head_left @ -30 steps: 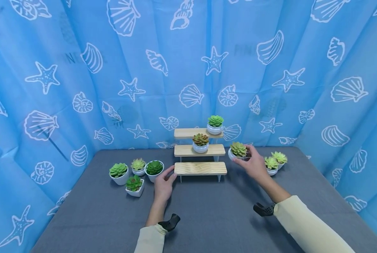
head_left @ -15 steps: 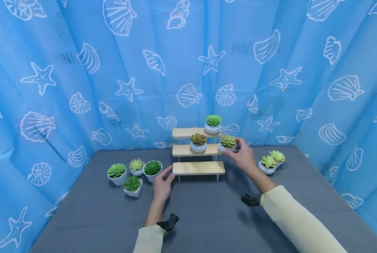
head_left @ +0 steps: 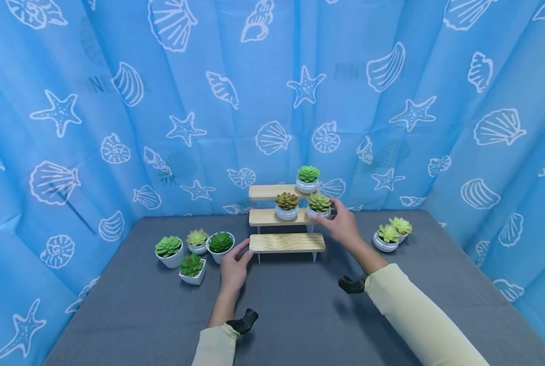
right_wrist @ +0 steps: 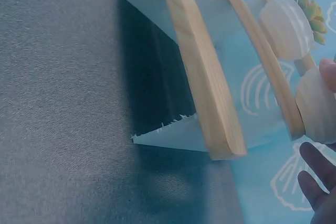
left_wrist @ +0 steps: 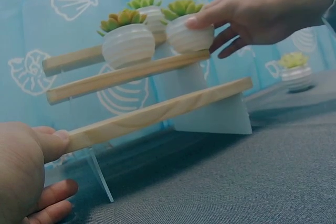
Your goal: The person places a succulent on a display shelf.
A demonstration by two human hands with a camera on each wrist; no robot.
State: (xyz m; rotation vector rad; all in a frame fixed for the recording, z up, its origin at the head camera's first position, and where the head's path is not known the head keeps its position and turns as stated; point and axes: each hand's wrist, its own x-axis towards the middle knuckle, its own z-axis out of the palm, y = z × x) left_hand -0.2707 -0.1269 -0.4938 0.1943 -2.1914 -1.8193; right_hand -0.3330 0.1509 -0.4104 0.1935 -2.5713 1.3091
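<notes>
A three-tier wooden display stand (head_left: 287, 243) with clear side supports stands on the grey cloth. My left hand (head_left: 233, 269) holds the left end of its lowest tier; in the left wrist view the thumb lies on the plank's end. With my right hand (head_left: 343, 226) I grip a yellow-green potted succulent (head_left: 319, 204) by its white ribbed pot, at the right end of the middle tier. The pot appears to touch the plank. Beside it sits a reddish succulent (head_left: 286, 207) in a similar pot. A bright green succulent (head_left: 307, 180) stands on the top tier's right end.
Left of the stand are several potted succulents, among them a dark green one (head_left: 220, 246) near my left hand and one in a square pot (head_left: 192, 269). Two pale green succulents (head_left: 387, 238) stand at right. A blue shell-print curtain (head_left: 272, 91) hangs close behind the stand.
My right hand has carried the yellow-green succulent leftward from beside the stand to the middle tier, next to the reddish one. The left hand keeps its place on the lowest tier.
</notes>
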